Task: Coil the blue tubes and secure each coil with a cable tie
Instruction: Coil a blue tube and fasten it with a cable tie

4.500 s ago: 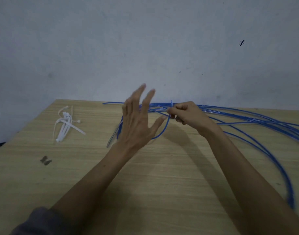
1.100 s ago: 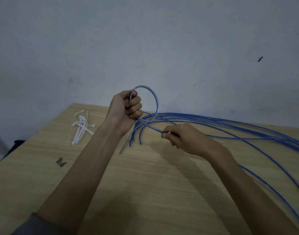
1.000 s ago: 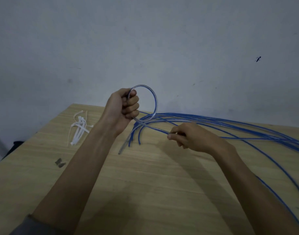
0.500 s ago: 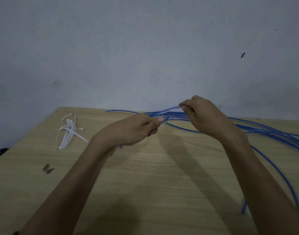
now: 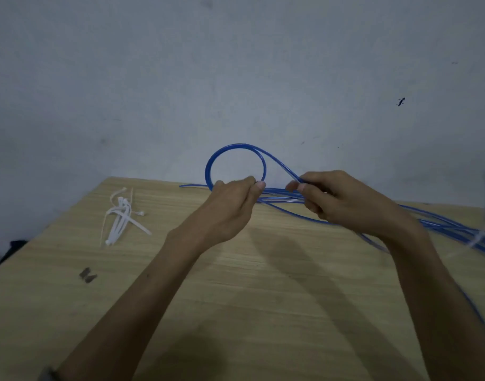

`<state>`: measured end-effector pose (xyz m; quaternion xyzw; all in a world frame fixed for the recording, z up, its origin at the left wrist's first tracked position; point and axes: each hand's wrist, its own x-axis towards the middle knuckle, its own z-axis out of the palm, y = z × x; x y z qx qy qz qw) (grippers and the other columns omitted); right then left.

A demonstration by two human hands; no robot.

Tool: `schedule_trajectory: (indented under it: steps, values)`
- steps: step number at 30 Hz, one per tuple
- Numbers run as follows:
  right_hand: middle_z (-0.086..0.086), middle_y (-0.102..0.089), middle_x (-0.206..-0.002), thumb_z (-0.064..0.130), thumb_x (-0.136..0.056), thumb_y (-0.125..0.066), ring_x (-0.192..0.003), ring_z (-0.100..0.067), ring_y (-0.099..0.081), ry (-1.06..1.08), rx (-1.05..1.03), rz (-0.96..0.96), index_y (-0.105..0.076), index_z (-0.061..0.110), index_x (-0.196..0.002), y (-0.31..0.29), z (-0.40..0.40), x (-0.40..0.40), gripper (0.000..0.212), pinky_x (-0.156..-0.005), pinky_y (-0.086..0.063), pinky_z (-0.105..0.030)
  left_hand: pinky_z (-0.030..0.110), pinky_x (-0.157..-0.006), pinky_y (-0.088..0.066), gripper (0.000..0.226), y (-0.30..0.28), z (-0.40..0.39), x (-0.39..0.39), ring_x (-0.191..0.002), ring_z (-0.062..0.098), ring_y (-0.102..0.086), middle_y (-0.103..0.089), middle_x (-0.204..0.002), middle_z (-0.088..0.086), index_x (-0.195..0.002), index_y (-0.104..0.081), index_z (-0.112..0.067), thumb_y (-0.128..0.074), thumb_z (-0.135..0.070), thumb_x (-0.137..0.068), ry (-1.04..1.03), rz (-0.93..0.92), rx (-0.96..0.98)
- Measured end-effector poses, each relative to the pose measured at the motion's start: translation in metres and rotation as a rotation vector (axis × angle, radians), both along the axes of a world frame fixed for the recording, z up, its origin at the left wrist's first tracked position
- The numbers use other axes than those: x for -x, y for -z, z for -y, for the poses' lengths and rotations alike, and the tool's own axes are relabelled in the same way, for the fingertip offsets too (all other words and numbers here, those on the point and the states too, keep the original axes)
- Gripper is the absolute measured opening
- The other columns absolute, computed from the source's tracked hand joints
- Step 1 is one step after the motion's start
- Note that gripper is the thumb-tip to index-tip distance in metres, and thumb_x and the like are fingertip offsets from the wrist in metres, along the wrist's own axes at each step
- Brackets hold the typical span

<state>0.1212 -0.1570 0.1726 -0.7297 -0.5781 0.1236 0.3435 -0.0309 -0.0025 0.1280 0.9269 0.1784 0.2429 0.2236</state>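
A person's left hand (image 5: 231, 204) is pinching the base of a small loop (image 5: 234, 163) of blue tube between thumb and curled fingers, holding it upright above the far edge of the table (image 5: 236, 284). The loop is rising toward twelve o'clock from that grip, a near-round ring standing against the grey wall (image 5: 236, 64).

The right hand (image 5: 337, 202) is sitting just beside it at three o'clock, fingers curled round the same tube where it is leaving the top of the loop and sloping down toward four o'clock. Both hands are gripping; neither is released.

From the right hand the tube is running on toward three and four o'clock, joining the loose tubes (image 5: 442, 226) that are lying along the table's far side with their long axis roughly left to right. That is the relation the next turn appears to hang on: the free length is lying wholly to the right of the loop, so the right hand is the nearer one to feed more of it, and the left looks set to act as the anchor collecting each new turn at the base. Only one turn seems formed, so the coiling looks barely begun.

A pale band (image 5: 480, 239) is crossing the tubes near the right edge; it is too blurred to name.

At nine o'clock from the left hand, well apart, a bunch of white ties (image 5: 120, 218) is lying on the table, untouched. A small dark scrap (image 5: 87, 274) is lying nearer the viewer, at about eight o'clock.
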Motion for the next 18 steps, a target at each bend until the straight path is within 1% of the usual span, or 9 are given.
schedule_trajectory:
  steps: [2,4,6,8,9,11,13,15,18]
  values:
    - [0.012,-0.053,-0.060,0.022,-0.107,-0.045,-0.053,-0.001,-0.047,0.007,-0.063,0.002,-0.068,0.017,-0.111,0.002,-0.004,0.004,0.024,-0.057,-0.039,-0.011,0.037,-0.087,-0.036,0.041,0.000,0.002,0.000,-0.059,0.013,-0.039,-0.041,-0.063,-0.005,-0.075,-0.039,-0.019,-0.024,-0.038,-0.109,0.023,0.093,0.089]
    - [0.022,-0.060,-0.065,0.025,-0.107,-0.045,-0.059,0.005,-0.053,0.048,-0.150,0.058,-0.068,0.020,-0.112,0.003,-0.009,0.011,0.024,-0.064,-0.039,-0.006,0.039,-0.073,-0.041,0.046,-0.002,0.003,0.000,-0.064,0.017,-0.045,-0.048,-0.068,0.001,-0.081,-0.050,-0.018,-0.025,-0.044,-0.108,0.029,0.200,0.187]
    - [0.020,-0.057,-0.063,0.027,-0.108,-0.042,-0.057,0.003,-0.050,0.092,-0.227,0.065,-0.070,0.018,-0.110,0.006,-0.014,0.018,0.029,-0.067,-0.038,-0.006,0.033,-0.066,-0.040,0.048,-0.004,0.005,0.000,-0.064,0.014,-0.045,-0.048,-0.071,0.004,-0.087,-0.059,-0.020,-0.025,-0.046,-0.108,0.019,0.265,0.283]
    - [0.012,-0.048,-0.061,0.026,-0.109,-0.038,-0.051,-0.003,-0.043,0.127,-0.261,0.037,-0.069,0.016,-0.118,0.008,-0.019,0.024,0.034,-0.060,-0.036,-0.009,0.022,-0.069,-0.040,0.048,-0.007,0.009,-0.001,-0.072,0.009,-0.051,-0.055,-0.078,0.004,-0.091,-0.063,-0.020,-0.025,-0.046,-0.107,-0.013,0.307,0.367]
    - [0.012,-0.046,-0.064,0.025,-0.108,-0.038,-0.052,-0.003,-0.044,0.133,-0.261,0.040,-0.067,0.016,-0.122,0.009,-0.021,0.027,0.034,-0.057,-0.034,-0.011,0.019,-0.073,-0.040,0.048,-0.008,0.008,-0.002,-0.077,0.005,-0.053,-0.057,-0.080,-0.003,-0.091,-0.063,-0.019,-0.025,-0.045,-0.108,-0.041,0.348,0.422]
    - [0.011,-0.047,-0.069,0.023,-0.108,-0.037,-0.057,0.001,-0.047,0.129,-0.245,0.070,-0.064,0.017,-0.126,0.013,-0.024,0.033,0.033,-0.057,-0.033,-0.014,0.025,-0.071,-0.037,0.048,-0.011,0.001,-0.005,-0.070,0.003,-0.048,-0.049,-0.069,-0.013,-0.085,-0.061,-0.020,-0.026,-0.046,-0.107,-0.093,0.474,0.574]
    - [0.010,-0.049,-0.071,0.023,-0.108,-0.037,-0.057,0.000,-0.047,0.120,-0.244,0.070,-0.064,0.018,-0.125,0.017,-0.027,0.041,0.032,-0.055,-0.032,-0.015,0.026,-0.063,-0.029,0.050,-0.017,-0.010,-0.003,-0.060,0.008,-0.036,-0.038,-0.062,-0.012,-0.083,-0.061,-0.019,-0.026,-0.046,-0.108,-0.098,0.591,0.757]
    - [0.013,-0.052,-0.075,0.021,-0.108,-0.039,-0.061,0.002,-0.050,0.118,-0.283,0.036,-0.063,0.018,-0.125,0.024,-0.032,0.050,0.030,-0.057,-0.034,-0.012,0.028,-0.061,-0.021,0.052,-0.021,-0.015,-0.001,-0.059,0.010,-0.027,-0.032,-0.063,-0.006,-0.086,-0.063,-0.015,-0.025,-0.043,-0.109,-0.030,0.683,0.936]
    - [0.018,-0.056,-0.089,0.019,-0.106,-0.044,-0.075,0.003,-0.055,0.152,-0.367,-0.030,-0.065,0.016,-0.125,0.035,-0.043,0.067,0.028,-0.068,-0.040,-0.013,0.026,-0.062,-0.024,0.050,-0.027,-0.009,0.000,-0.059,0.010,-0.027,-0.031,-0.065,-0.003,-0.093,-0.063,-0.011,-0.029,-0.044,-0.108,0.054,0.771,1.162]
